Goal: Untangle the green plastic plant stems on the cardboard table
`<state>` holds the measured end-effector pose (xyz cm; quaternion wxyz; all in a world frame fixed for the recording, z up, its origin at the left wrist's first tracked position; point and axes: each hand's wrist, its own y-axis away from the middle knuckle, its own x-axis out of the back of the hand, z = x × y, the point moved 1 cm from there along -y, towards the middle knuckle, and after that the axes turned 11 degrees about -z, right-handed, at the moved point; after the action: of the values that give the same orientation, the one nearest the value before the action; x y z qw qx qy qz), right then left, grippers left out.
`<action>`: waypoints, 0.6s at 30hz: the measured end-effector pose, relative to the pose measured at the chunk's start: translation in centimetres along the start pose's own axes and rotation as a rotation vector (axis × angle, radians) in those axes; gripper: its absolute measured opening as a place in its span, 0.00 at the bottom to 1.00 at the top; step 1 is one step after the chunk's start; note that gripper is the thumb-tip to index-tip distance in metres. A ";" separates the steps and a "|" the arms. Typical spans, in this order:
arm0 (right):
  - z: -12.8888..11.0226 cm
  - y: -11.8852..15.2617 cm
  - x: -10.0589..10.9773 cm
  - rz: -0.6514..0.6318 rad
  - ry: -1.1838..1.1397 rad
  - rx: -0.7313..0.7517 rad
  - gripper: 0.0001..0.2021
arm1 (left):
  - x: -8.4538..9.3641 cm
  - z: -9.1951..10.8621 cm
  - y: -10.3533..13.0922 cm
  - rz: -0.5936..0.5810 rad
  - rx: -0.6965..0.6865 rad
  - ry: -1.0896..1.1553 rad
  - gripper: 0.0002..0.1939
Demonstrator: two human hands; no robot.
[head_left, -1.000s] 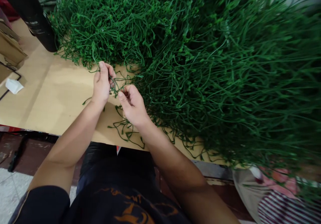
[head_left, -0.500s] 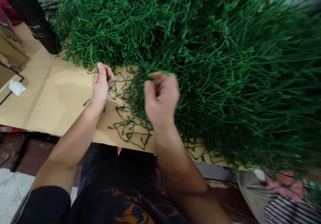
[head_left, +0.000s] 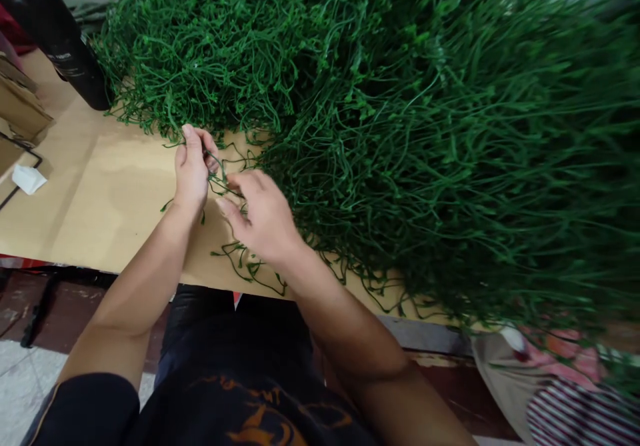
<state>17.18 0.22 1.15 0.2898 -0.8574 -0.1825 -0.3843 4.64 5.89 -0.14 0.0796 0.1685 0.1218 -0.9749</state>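
A huge heap of thin green plastic stems (head_left: 400,119) covers most of the tan table (head_left: 100,193). My left hand (head_left: 190,166) pinches a small cluster of green stems (head_left: 217,179) at the heap's near edge. My right hand (head_left: 263,216) is just beside it, fingers reaching onto the same cluster; whether it grips the stems is hidden by the hand's back. Loose stems (head_left: 245,263) trail over the table's front edge below my right hand.
A black cylinder (head_left: 60,39) stands at the back left. Cardboard pieces (head_left: 20,106) and a small white scrap (head_left: 29,179) lie at the left edge. A striped and floral fabric bag (head_left: 565,393) sits low on the right, under the heap's overhang.
My right hand swung up to the right over the heap half a second ago, then came back down to the cluster beside my left hand. The left hand stayed put.
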 end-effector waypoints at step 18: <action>-0.1 0.0 -1.5 0.029 -0.272 0.089 0.15 | -0.3 0.7 0.2 0.021 0.073 0.061 0.27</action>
<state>16.15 0.02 0.04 0.3054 -0.8905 -0.2245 -0.2517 4.75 5.49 0.60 0.0798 0.2024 0.0870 -0.9722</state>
